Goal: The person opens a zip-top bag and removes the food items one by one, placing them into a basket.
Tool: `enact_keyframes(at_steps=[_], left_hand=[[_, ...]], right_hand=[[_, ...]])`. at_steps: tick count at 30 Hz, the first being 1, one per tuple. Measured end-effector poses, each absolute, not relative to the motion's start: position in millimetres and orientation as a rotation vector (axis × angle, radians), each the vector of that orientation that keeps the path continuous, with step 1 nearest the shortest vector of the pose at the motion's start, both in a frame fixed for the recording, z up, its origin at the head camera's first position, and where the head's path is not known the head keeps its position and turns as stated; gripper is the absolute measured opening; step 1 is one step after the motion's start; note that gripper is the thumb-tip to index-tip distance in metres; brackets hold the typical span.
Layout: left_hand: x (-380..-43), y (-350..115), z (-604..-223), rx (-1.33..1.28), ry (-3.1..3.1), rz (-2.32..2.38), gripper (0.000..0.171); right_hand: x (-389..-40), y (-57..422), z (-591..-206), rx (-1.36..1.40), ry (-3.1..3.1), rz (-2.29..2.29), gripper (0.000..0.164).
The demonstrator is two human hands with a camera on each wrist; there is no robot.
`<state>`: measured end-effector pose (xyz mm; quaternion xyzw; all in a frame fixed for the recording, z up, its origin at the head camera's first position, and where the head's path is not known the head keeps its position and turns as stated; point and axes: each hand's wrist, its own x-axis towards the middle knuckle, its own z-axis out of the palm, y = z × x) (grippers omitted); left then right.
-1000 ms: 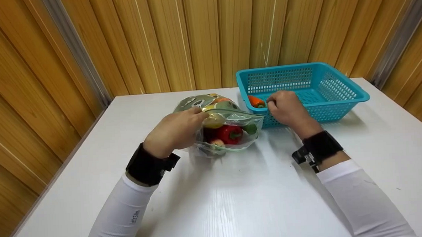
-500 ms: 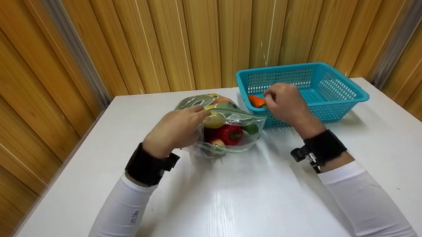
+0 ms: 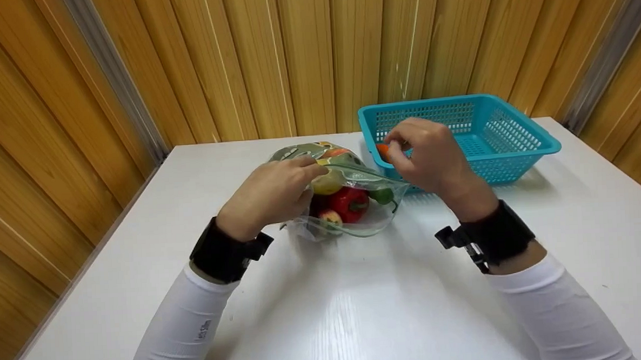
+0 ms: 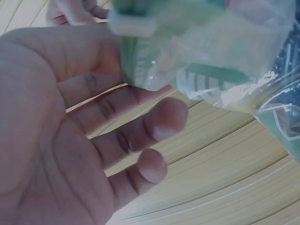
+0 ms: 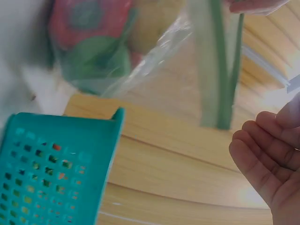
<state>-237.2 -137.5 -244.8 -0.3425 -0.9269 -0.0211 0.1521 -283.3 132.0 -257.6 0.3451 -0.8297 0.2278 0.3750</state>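
Note:
My left hand (image 3: pixel 269 193) pinches the edge of a clear zip bag (image 3: pixel 379 215) between thumb and forefinger. Its other fingers spread loosely in the left wrist view. Inside the bag lie a red bell pepper (image 3: pixel 352 203), a green pepper (image 3: pixel 380 195) and a yellow rounded item (image 3: pixel 326 183). My right hand (image 3: pixel 430 156) hovers between the bag and the near left corner of the teal basket (image 3: pixel 535 153). In the right wrist view its fingers bend loosely with nothing between them, apart from the bag's green zip strip (image 5: pixel 225 84). An orange pepper (image 3: pixel 382 152) in the basket is partly hidden behind that hand.
Basket and bag stand on a white table (image 3: pixel 326 309), the basket at the back right. Wood-patterned panels (image 3: pixel 304 61) rise behind the table and at both sides.
My right hand has moved up and left, away from the orange pepper toward the bag's mouth. The left hand has shifted slightly right, and the bag's mouth gapes a little wider.

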Motion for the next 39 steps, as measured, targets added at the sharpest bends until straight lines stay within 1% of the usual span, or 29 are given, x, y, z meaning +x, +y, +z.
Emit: enact_keyframes(at_steps=[5, 10, 14, 18, 21, 27, 35, 39], left_hand=[[-238, -136, -245, -0.983, -2.657, -0.055, 0.043], [-237, -136, -244, -0.975, -2.67, -0.054, 0.043], [-237, -136, -244, -0.969, -2.681, -0.048, 0.043], [-238, -136, -244, -0.98, -2.658, -0.046, 0.042], [-238, -136, -245, -0.994, -2.629, -0.048, 0.042], [-239, -137, -246, -1.003, -2.606, -0.048, 0.042], [-236, -133, -245, -1.003, -2.634, -0.034, 0.04], [-232, -130, -243, -1.011, -2.641, -0.028, 0.039]], right_hand=[[-270, 128, -251, 0.983, -2.087, 0.544, 0.01], [-266, 127, -251, 1.086, -2.126, 0.517, 0.009], [-268, 127, -253, 1.215, -2.174, 0.531, 0.011], [-269, 126, -254, 1.392, -2.232, 0.569, 0.016], [-271, 124, -255, 1.476, -2.367, 0.569, 0.019], [-272, 122, -252, 1.414, -2.733, 0.521, 0.018], [-273, 120, -255, 1.27, -2.946, 0.454, 0.021], [-274, 120, -256, 1.2, -3.007, 0.383, 0.02]])
